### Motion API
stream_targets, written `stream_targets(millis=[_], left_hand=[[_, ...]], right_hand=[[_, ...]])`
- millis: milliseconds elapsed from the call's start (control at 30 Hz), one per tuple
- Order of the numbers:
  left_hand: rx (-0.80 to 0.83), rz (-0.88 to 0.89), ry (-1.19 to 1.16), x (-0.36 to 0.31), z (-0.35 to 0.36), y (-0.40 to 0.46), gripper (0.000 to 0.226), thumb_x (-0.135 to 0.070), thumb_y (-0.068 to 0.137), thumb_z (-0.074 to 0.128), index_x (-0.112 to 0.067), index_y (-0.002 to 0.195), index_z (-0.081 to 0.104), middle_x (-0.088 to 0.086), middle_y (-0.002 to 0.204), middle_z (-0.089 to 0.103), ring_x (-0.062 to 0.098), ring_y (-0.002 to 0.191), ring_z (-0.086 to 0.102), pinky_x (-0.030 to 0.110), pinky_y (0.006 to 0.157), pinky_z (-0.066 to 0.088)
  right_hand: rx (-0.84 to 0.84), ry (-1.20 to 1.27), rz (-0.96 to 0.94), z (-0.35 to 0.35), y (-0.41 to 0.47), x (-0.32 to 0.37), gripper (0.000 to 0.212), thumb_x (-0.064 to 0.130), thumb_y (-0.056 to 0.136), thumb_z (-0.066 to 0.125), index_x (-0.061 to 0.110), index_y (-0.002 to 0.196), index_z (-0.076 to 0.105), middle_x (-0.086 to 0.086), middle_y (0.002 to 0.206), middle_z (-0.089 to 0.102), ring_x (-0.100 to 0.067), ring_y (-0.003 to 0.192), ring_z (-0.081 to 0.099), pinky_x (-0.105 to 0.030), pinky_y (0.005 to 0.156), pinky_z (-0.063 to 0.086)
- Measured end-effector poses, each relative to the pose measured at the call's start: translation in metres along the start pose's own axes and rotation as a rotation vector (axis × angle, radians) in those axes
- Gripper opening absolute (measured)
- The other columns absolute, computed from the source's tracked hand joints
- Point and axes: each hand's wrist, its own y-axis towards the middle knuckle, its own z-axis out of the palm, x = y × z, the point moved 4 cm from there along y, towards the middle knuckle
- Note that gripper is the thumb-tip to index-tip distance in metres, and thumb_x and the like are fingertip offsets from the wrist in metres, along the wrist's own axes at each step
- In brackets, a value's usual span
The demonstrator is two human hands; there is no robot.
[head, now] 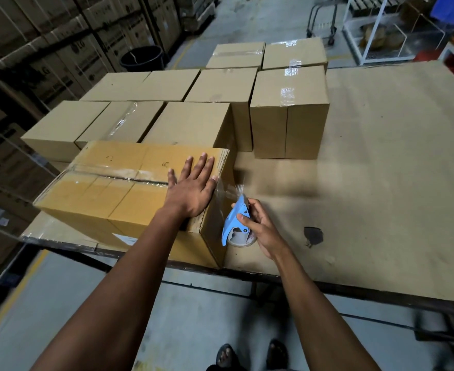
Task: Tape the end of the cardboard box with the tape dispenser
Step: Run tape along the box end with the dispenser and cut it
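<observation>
A yellowish cardboard box (105, 191) lies at the table's near left edge, with clear tape along its top seam. My left hand (191, 186) rests flat on the box top at its right end, fingers spread. My right hand (260, 226) grips a blue tape dispenser (235, 223) just right of the box's right end face. A strip of clear tape (227, 190) stretches from the dispenser up to the box's top right edge.
Several sealed brown boxes (193, 121) stand in rows behind the box, one taller box (290, 113) at their right. The table (381, 162) is covered with cardboard sheet with a dark hole (312, 235). A black bucket (142, 58) and stacked cartons (46, 54) stand at left.
</observation>
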Motion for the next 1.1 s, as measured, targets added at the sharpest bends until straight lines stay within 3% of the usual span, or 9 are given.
stream_targets(millis=[300, 433, 533, 633, 800, 1100], left_hand=[[0.003, -0.006, 0.011, 0.001, 0.002, 0.002, 0.068, -0.068, 0.104, 0.001, -0.044, 0.166, -0.011, -0.018, 0.173, -0.019, 0.017, 0.161, -0.021, 0.065, 0.126, -0.011], [0.044, -0.048, -0.036, -0.007, -0.006, 0.004, 0.085, -0.083, 0.095, -0.001, -0.039, 0.168, -0.007, -0.019, 0.173, -0.015, 0.017, 0.161, -0.018, 0.066, 0.126, -0.011], [0.076, -0.069, -0.006, -0.014, -0.009, 0.006, 0.095, -0.088, 0.093, 0.008, -0.034, 0.168, -0.008, -0.014, 0.174, -0.014, 0.022, 0.162, -0.016, 0.067, 0.125, -0.008], [0.081, -0.067, 0.051, -0.015, -0.003, 0.004, 0.095, -0.083, 0.096, 0.020, -0.031, 0.167, -0.014, -0.010, 0.174, -0.020, 0.027, 0.161, -0.019, 0.070, 0.125, -0.005], [0.071, -0.060, 0.050, -0.015, -0.001, 0.005, 0.092, -0.079, 0.099, 0.022, -0.031, 0.167, -0.016, -0.009, 0.173, -0.022, 0.029, 0.161, -0.020, 0.070, 0.125, -0.005], [0.088, -0.062, 0.074, -0.018, -0.003, 0.005, 0.092, -0.077, 0.100, 0.025, -0.030, 0.167, -0.017, -0.008, 0.174, -0.022, 0.029, 0.161, -0.020, 0.069, 0.124, -0.003]], right_hand=[[-0.037, 0.086, -0.025, 0.003, -0.001, -0.004, 0.048, 0.020, 0.091, 0.077, 0.020, 0.135, 0.058, -0.005, 0.141, 0.068, -0.027, 0.128, 0.064, -0.038, 0.100, 0.055], [-0.065, 0.094, -0.044, 0.005, -0.002, -0.001, 0.048, 0.017, 0.089, 0.076, 0.019, 0.133, 0.059, -0.003, 0.138, 0.069, -0.018, 0.122, 0.066, -0.031, 0.093, 0.056], [-0.075, 0.099, -0.064, 0.007, -0.002, 0.000, 0.048, 0.014, 0.089, 0.075, 0.017, 0.134, 0.057, 0.000, 0.138, 0.070, -0.013, 0.121, 0.067, -0.026, 0.091, 0.056], [-0.081, 0.096, -0.079, 0.006, -0.002, -0.001, 0.046, 0.009, 0.092, 0.075, 0.018, 0.134, 0.057, 0.001, 0.138, 0.069, -0.013, 0.123, 0.066, -0.027, 0.092, 0.056], [-0.113, 0.083, -0.126, 0.007, -0.001, 0.000, 0.045, 0.000, 0.094, 0.073, 0.021, 0.131, 0.059, 0.000, 0.138, 0.069, -0.015, 0.124, 0.065, -0.029, 0.093, 0.057], [-0.150, 0.095, -0.180, 0.011, 0.000, 0.013, 0.053, 0.012, 0.083, 0.081, 0.020, 0.130, 0.059, -0.009, 0.137, 0.066, -0.017, 0.119, 0.066, -0.032, 0.086, 0.059]])
